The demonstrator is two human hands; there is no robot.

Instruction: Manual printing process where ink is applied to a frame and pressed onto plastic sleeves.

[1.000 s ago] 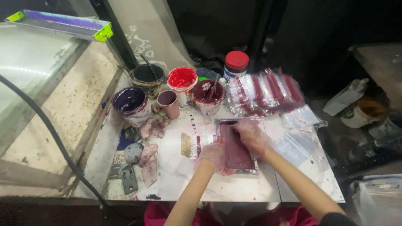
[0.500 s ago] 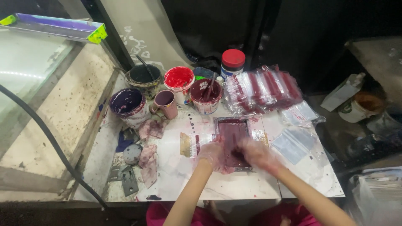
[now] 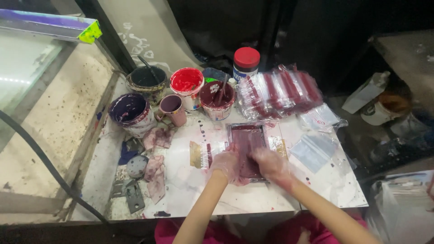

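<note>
1. A flat maroon sheet [image 3: 247, 143] in a clear plastic sleeve lies near the middle of the white surface [image 3: 190, 180], stained with paint spots. All places below are given from this sheet.
2. The left hand [image 3: 227, 165], in a thin clear glove, rests on the sheet's near left corner. Its fingers lie flat and together, pressing down rather than clamped on anything.
3. The right hand [image 3: 271, 163], gloved likewise, rests on the near right corner. It is blurred; whether its fingers are apart or together, I cannot tell.
4. Just left of the sheet lies a small gold and maroon card [image 3: 202, 155].
5. Beyond the sheet, at the far edge of the surface, stand an open maroon paint tub [image 3: 218, 100] with a stick in it, a red paint tub [image 3: 186, 86], a pink mug [image 3: 172, 109], a purple paint bucket [image 3: 131, 113] and a black paint bucket [image 3: 147, 81].
6. Beyond and to the right lies a fanned pile of bagged maroon sheets [image 3: 280, 90], with a red-capped jar [image 3: 246, 62] behind it.
7. To the right lies an empty clear sleeve [image 3: 314, 149].
8. To the left lie stained rags [image 3: 154, 169].
</note>
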